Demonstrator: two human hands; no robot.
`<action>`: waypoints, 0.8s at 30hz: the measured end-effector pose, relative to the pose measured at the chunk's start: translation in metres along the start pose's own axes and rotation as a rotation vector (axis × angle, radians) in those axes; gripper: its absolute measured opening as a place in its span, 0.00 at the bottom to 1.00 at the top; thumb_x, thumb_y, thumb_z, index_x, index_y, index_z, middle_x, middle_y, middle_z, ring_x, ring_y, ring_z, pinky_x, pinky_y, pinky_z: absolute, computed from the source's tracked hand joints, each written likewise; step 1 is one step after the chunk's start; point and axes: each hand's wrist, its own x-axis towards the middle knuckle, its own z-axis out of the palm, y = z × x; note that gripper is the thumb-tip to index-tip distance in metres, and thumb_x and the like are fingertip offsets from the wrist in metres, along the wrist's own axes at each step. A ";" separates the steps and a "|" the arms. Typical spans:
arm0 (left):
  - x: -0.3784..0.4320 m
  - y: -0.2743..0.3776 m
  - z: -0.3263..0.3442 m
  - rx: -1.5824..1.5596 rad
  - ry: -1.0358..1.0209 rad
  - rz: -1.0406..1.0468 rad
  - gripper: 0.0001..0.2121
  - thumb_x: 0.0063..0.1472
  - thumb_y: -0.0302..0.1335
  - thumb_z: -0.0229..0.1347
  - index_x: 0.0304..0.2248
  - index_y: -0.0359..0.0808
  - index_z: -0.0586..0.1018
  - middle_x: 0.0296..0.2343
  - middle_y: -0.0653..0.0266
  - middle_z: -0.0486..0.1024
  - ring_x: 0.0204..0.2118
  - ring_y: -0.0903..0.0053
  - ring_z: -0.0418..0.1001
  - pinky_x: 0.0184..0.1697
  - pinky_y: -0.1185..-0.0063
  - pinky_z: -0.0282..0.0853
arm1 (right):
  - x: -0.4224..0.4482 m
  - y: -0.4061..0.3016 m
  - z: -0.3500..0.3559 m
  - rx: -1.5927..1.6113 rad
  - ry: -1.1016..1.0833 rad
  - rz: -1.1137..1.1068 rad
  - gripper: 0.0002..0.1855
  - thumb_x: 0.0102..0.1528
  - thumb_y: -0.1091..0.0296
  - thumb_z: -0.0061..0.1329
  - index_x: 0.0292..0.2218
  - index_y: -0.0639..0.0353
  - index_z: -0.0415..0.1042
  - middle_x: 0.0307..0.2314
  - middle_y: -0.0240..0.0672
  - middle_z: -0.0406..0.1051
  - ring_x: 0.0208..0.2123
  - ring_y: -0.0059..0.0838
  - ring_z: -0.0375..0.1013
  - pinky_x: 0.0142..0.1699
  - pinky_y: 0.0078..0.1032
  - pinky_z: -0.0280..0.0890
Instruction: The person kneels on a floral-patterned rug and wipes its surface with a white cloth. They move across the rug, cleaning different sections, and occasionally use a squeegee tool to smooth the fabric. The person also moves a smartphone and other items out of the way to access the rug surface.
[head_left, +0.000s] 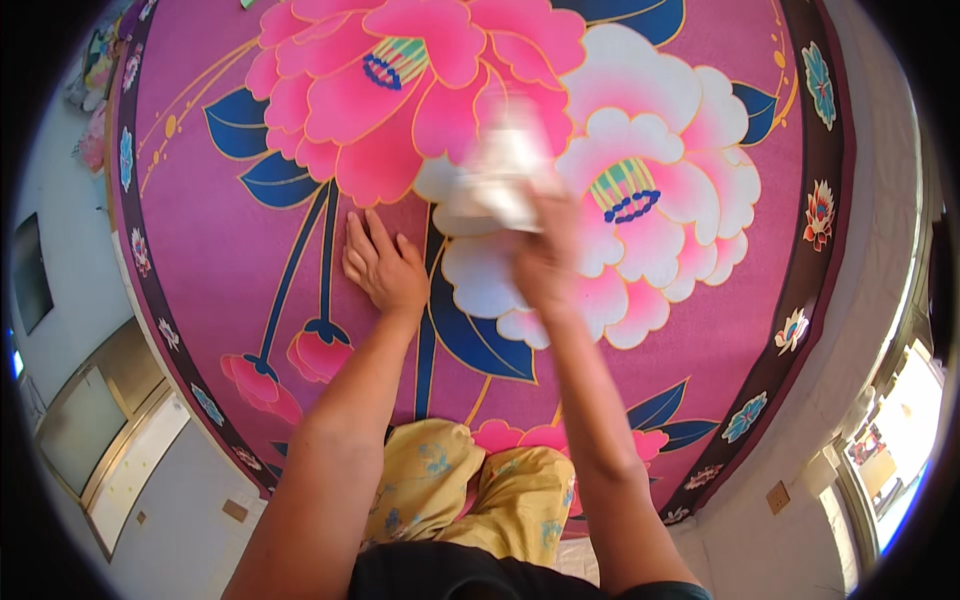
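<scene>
Beneath both arms spreads a large purple mat (720, 322) printed with big pink and white peonies, blue leaves and a dark flowered border. My left hand (386, 266) rests palm down on it, fingers apart, holding nothing, just below the pink flower. To its right, my right hand (551, 255) grips a white cloth (499, 180), over the place where the pink and white flowers meet. Hand and cloth are both blurred, so whether the cloth touches the mat I cannot tell.
My knees in yellow patterned trousers (517, 487) are on the mat at the bottom. A pale wall with a socket (778, 497) and a bright window (892, 442) lie to the right. Colourful soft things (94, 131) sit beyond the left edge, above a glazed door (82, 420).
</scene>
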 end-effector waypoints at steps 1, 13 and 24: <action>0.000 -0.006 -0.002 0.015 0.010 0.000 0.28 0.60 0.32 0.50 0.59 0.33 0.62 0.60 0.46 0.57 0.60 0.53 0.57 0.60 0.57 0.50 | -0.019 0.012 -0.034 -0.021 0.163 0.150 0.28 0.47 0.87 0.48 0.49 0.57 0.72 0.44 0.39 0.70 0.46 0.38 0.68 0.54 0.34 0.62; -0.001 -0.003 0.006 -0.022 0.041 0.020 0.27 0.62 0.36 0.48 0.59 0.34 0.63 0.60 0.48 0.57 0.60 0.54 0.57 0.61 0.58 0.49 | -0.074 -0.016 0.065 -0.385 -0.039 0.033 0.30 0.43 0.83 0.45 0.50 0.61 0.71 0.47 0.48 0.69 0.50 0.50 0.67 0.57 0.42 0.59; 0.001 -0.008 -0.002 0.004 -0.024 -0.004 0.29 0.59 0.33 0.49 0.59 0.31 0.62 0.59 0.43 0.57 0.61 0.53 0.56 0.61 0.56 0.50 | 0.050 0.075 -0.038 -0.469 0.652 0.446 0.21 0.51 0.77 0.46 0.48 0.65 0.70 0.35 0.44 0.73 0.36 0.40 0.72 0.42 0.33 0.68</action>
